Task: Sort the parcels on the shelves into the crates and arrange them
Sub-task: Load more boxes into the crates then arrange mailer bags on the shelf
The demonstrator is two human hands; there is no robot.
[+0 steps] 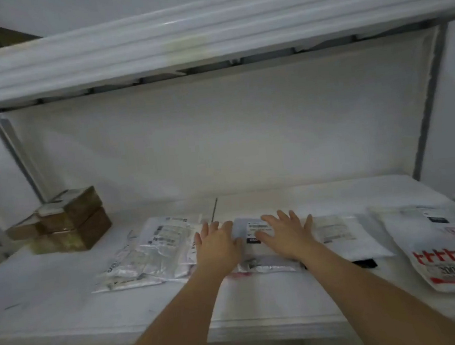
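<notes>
Both bare forearms reach out over the white shelf board (67, 307), left hand (218, 247) and right hand (288, 236) lying flat with fingers spread on a grey plastic mailer with a white label (249, 227). About four more pale poly mailers lie alongside: a crinkly pile (150, 252) left, one (343, 236) right, a red-printed one (451, 259) far right. Three brown cardboard boxes (64, 221) sit stacked at back left.

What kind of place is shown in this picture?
Probably a parcel storeroom or sorting room: white metal shelves, flat labelled mail bags lying on one, and taped cardboard boxes stacked at its left end.
</notes>
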